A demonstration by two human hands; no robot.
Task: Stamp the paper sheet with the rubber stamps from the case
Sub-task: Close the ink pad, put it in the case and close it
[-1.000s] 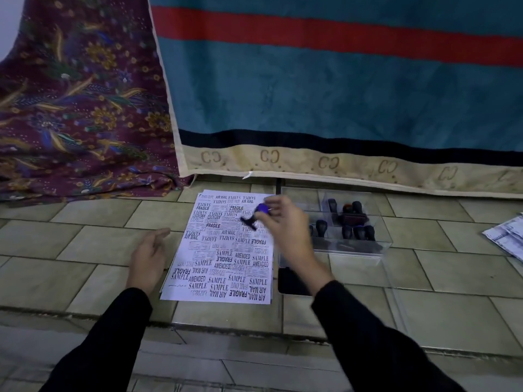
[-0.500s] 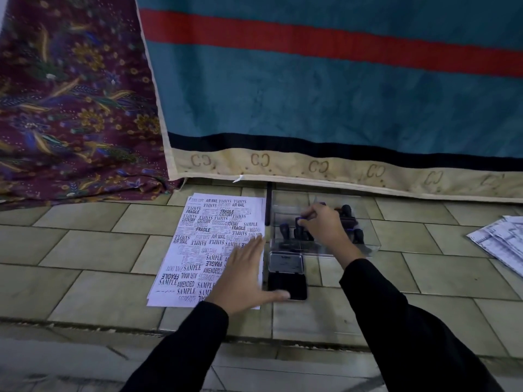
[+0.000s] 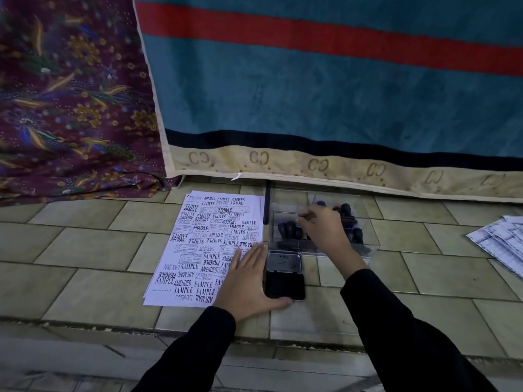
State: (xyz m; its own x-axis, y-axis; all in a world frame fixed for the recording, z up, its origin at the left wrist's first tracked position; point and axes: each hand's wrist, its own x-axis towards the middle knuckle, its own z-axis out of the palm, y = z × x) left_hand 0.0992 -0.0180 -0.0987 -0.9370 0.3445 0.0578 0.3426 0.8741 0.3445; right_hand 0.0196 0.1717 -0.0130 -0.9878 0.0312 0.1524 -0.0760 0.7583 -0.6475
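A white paper sheet (image 3: 203, 239), covered with black stamp prints such as SAMPLE, FRAGILE and AIR MAIL, lies on the tiled floor. My left hand (image 3: 246, 281) rests flat on its lower right corner, fingers spread, thumb by the open black ink pad (image 3: 284, 284). To the right stands a clear plastic case (image 3: 368, 241) holding several dark rubber stamps (image 3: 287, 229). My right hand (image 3: 325, 230) reaches into the case with fingers curled down over the stamps. The fingers hide whether they grip one.
A teal blanket with a red stripe (image 3: 339, 94) and a purple floral cloth (image 3: 70, 108) hang right behind the paper and case. More printed sheets (image 3: 501, 244) lie at the far right. A thin black stick (image 3: 266, 202) stands between the paper and the case.
My right hand carried a blue-topped stamp from above the paper into the case. My left hand moved from the floor left of the paper onto its lower right corner.
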